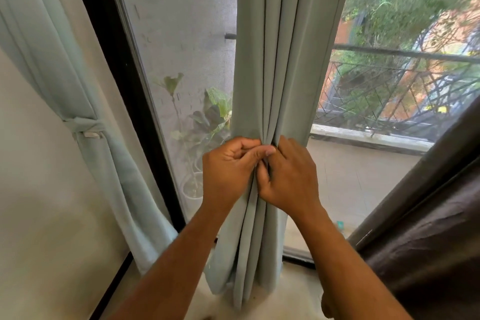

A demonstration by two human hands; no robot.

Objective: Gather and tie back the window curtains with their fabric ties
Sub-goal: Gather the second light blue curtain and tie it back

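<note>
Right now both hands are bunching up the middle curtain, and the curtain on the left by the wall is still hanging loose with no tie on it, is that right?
Not quite. The left curtain is already gathered and bound by a fabric tie; the head view shows this. The rest stands: the left hand and the right hand both grip the bunched middle curtain.

The middle curtain [283, 60], pale grey-green, hangs straight before the window, its folds bunched tight at mid-height and spreading again toward the floor. No tie can be made out around it. The left curtain [65, 73], same pale fabric, is already gathered, drawn in by a fabric tie [83, 126] of matching cloth wrapped round it, and flares out below the tie
</note>
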